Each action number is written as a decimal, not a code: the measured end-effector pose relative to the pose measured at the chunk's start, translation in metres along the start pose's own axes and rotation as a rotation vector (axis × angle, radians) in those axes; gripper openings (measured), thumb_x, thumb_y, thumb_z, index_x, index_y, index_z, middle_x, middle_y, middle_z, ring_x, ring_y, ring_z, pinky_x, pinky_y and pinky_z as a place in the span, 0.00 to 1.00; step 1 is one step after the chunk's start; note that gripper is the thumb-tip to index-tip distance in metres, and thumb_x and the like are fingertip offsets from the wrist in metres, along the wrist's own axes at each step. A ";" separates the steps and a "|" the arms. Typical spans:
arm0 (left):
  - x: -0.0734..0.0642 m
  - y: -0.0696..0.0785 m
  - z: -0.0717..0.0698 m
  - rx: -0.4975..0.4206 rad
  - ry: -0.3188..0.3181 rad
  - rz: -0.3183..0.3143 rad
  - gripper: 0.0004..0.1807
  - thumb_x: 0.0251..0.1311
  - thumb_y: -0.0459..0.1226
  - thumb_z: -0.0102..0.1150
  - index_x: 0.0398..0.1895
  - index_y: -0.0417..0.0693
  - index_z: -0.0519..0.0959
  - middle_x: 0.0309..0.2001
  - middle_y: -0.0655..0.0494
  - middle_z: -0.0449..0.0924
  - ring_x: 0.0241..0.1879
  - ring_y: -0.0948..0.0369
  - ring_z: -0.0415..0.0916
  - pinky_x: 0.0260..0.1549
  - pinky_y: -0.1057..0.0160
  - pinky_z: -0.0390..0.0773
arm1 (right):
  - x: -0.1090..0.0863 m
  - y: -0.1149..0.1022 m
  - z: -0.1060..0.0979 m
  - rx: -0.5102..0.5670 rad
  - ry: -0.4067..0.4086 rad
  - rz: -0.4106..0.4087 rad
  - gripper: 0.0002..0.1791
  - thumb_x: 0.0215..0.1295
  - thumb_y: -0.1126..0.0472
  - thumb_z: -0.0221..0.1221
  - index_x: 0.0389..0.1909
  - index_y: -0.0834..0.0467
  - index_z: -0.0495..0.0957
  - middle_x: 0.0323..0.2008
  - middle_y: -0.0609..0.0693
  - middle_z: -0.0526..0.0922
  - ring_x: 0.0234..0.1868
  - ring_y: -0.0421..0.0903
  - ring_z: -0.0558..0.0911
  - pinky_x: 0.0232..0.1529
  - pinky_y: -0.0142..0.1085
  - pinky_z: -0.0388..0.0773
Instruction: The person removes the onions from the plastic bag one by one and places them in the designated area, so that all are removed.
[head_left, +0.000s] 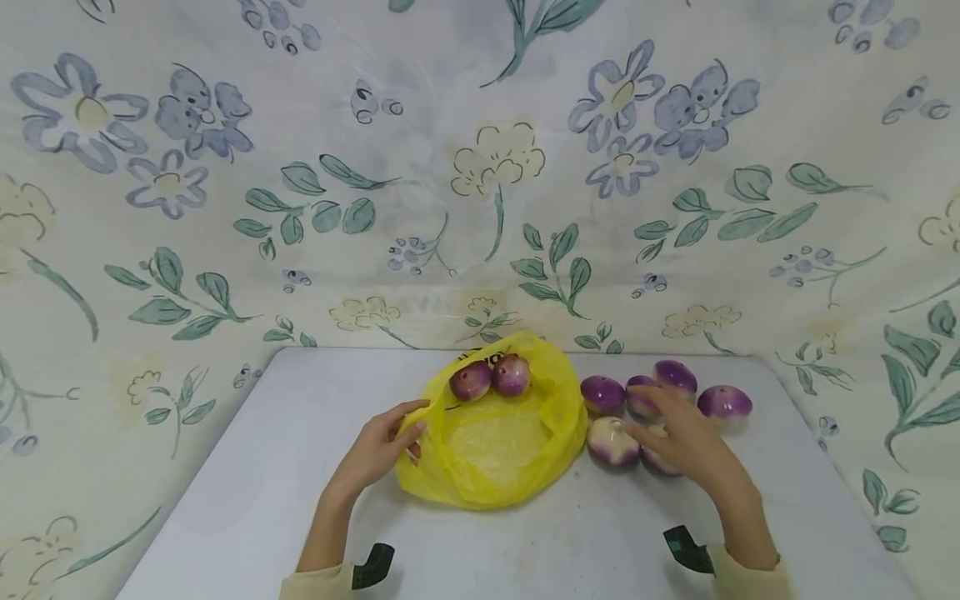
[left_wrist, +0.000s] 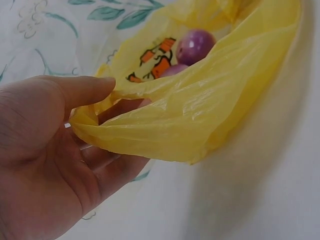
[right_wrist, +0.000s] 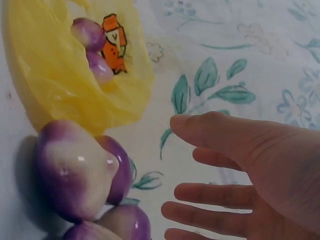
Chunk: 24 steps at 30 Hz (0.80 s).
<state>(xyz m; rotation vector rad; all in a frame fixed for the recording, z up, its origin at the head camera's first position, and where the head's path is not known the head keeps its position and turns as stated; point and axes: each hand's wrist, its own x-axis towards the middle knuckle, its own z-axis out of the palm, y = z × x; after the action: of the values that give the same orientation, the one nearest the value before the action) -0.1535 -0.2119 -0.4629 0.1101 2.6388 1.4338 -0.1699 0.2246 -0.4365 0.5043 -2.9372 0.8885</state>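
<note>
My left hand [head_left: 375, 450] pinches the left rim of a yellow plastic bag [head_left: 487, 492], thumb inside and fingers behind the film in the left wrist view. The bag's mouth gapes upward. Two glossy purple round vegetables, shaped like turnips or onions, lie at its back: one on the left [head_left: 470, 381] and another beside it [head_left: 512, 375]. My right hand [head_left: 693, 442] hovers with fingers spread over a group of similar purple-and-cream vegetables [head_left: 613, 443] right of the bag. Its palm is bare in the right wrist view, with a large pale vegetable [right_wrist: 75, 172] apart from the fingertips.
Several vegetables cluster against the bag's right side, with one [head_left: 724, 404] at the far right of the group. The white table [head_left: 247, 467] ends at a floral cloth [head_left: 420, 233] hanging behind. Dark wrist-camera mounts [head_left: 375, 567] stick out near both sleeves.
</note>
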 end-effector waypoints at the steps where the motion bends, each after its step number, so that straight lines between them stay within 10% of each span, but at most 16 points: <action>1: 0.000 0.000 0.000 0.000 0.000 0.002 0.23 0.70 0.41 0.55 0.66 0.50 0.71 0.27 0.50 0.80 0.26 0.58 0.78 0.32 0.67 0.80 | 0.002 -0.002 0.002 -0.015 0.007 -0.012 0.33 0.65 0.47 0.62 0.66 0.60 0.68 0.61 0.62 0.77 0.62 0.65 0.75 0.61 0.61 0.69; 24: 0.002 0.003 0.004 -0.002 -0.008 0.016 0.23 0.70 0.41 0.54 0.67 0.49 0.70 0.28 0.50 0.80 0.27 0.58 0.78 0.31 0.67 0.81 | 0.033 -0.051 0.033 -0.017 -0.084 -0.070 0.31 0.63 0.46 0.64 0.65 0.49 0.71 0.62 0.53 0.76 0.59 0.53 0.79 0.59 0.53 0.75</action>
<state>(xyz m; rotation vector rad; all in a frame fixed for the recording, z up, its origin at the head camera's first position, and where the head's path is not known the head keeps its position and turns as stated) -0.1552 -0.2068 -0.4622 0.1365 2.6352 1.4379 -0.1831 0.1564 -0.4326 0.6544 -2.9779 0.8544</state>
